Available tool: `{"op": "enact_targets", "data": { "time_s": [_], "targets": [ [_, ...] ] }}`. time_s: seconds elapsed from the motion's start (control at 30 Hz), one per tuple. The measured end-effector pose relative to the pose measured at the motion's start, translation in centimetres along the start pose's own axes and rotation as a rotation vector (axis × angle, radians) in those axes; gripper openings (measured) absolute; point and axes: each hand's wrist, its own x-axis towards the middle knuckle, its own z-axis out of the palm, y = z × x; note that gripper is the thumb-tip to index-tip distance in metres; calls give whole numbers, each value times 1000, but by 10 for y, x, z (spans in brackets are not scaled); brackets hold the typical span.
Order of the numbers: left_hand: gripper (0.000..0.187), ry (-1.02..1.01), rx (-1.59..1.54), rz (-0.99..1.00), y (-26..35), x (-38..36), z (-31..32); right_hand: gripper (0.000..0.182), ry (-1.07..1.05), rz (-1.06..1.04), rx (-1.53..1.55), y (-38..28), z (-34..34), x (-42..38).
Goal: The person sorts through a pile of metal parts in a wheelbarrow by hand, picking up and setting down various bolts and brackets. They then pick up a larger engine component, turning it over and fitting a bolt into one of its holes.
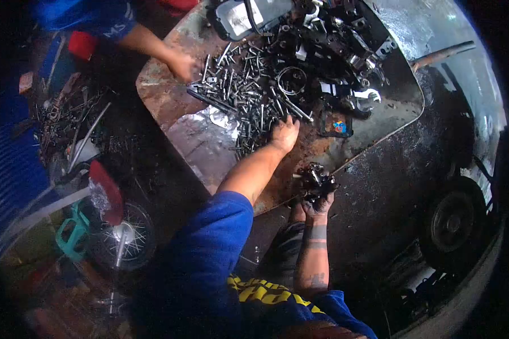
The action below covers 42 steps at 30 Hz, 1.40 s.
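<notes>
My left hand (285, 135) reaches to the near edge of a pile of loose bolts (249, 85) on a worn metal tabletop (169, 96). Its fingers are curled down among the hardware, and whatever lies between them is hidden. Palm up at the table's near edge, my right hand (319, 202) cups a handful of dark bolts (316, 179). A long bolt (300, 110) and a ring-shaped clamp (291, 81) lie just beyond my left hand. Beside them is a small square dark tray (336, 124) with a colourful picture.
Another person's hand (184, 65) is at the pile's far left. Dark metal parts (345, 42) and a wrench (369, 97) cover the table's right side, near a clear-lidded case (240, 17). A spoked wheel (127, 234) stands lower left, a tyre (452, 223) at right.
</notes>
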Motion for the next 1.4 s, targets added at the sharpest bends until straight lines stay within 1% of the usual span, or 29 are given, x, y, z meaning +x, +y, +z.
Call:
{"op": "enact_targets", "data": {
  "time_s": [0.1, 0.17, 0.2, 0.23, 0.3, 0.37, 0.4, 0.43, 0.5, 0.57, 0.6, 0.63, 0.67, 0.7, 0.77, 0.83, 0.87, 0.93, 0.97, 1.0, 1.07, 1.1, 1.13, 1.17, 1.2, 1.23, 1.3, 1.33, 1.4],
  "targets": [
    [34, -28, 30, 8, -11, -11, -2, 40, -107, 101, 46, -4, 8, -2],
    [36, 108, -83, 131, -13, -25, -16, 46, -102, 99, -48, -11, -1, 1],
    [49, -5, -205, 51, -10, -32, -32, 54, -109, 256, -81, -22, -2, -3],
    [49, 4, -213, 44, -13, -40, -34, 54, -115, 262, -92, -23, -3, -3],
    [61, 233, -715, 73, -25, -59, -42, 65, -103, 166, -232, -19, -2, 2],
    [41, -72, -1804, -204, -28, -102, -98, 62, -174, 180, -268, -21, 23, 1],
    [34, -324, -2154, -227, -47, -116, -77, 60, -207, 195, -302, -20, 28, 4],
    [34, -285, -2402, -321, -51, -129, -59, 57, -241, 212, -335, -19, 32, 5],
    [37, -304, -2667, 44, -54, -166, -94, 55, -257, 400, -369, -29, 37, 5],
    [40, -105, -2776, -225, -36, -195, -129, 54, -349, 417, -584, -25, 55, 2],
    [36, -268, -2988, -514, -36, -197, -107, 46, -360, 399, -652, -23, 78, -8],
    [35, 10, -2775, -454, -32, -199, -107, 37, -376, 376, -722, -22, 95, -19],
    [45, 7, -2845, -636, -28, -204, -95, 44, -433, 433, -807, -23, 91, -17],
    [43, -6, -2891, -670, -24, -215, -111, 52, -484, 482, -890, -26, 85, -13],
    [43, -133, -3136, -574, -27, -231, -112, 49, -315, 482, -1069, -21, 90, -20],
    [43, 248, -2759, -470, -53, -219, -42, 40, -370, 513, -1024, -7, 99, -25],
    [31, 254, -2883, -648, -68, -228, -55, 40, -388, 529, -1030, 3, 98, -28],
    [21, 651, -2923, -596, -138, -258, -100, 23, -568, 124, -1652, 26, 96, -30],
    [18, 853, -2973, -300, -186, -274, -114, 23, -586, 134, -1654, 43, 111, -39],
    [15, 1046, -2979, 14, -260, -297, -138, 22, -768, 5, -1810, 60, 135, -53],
    [30, 1614, -2504, 167, -384, -364, -243, 21, -1114, -314, -2052, 91, 154, -59],
    [37, 1726, -2348, 157, -428, -402, -272, 22, -1255, -525, -2129, 107, 158, -58],
    [44, 1834, -2192, 141, -470, -440, -303, 24, -816, 9, -1704, 126, 161, -62],
    [49, 1814, -2126, -11, -519, -470, -307, 24, -532, 430, -1246, 142, 174, -67],
    [49, 1826, -2126, -22, -550, -480, -297, 23, -122, 663, -755, 158, 188, -73],
    [48, 1718, -1911, -552, -572, -487, -295, 23, -126, 666, -761, 178, 198, -68],
    [44, 1468, -1619, -891, -579, -483, -273, 16, -286, 639, -1018, 214, 212, -56],
    [42, 1383, -1586, -758, -564, -468, -250, 14, -369, 619, -1139, 234, 221, -51],
    [34, 1055, -1919, -732, -489, -435, -208, 19, -565, 434, -1392, 268, 233, -44]
  ]
}}
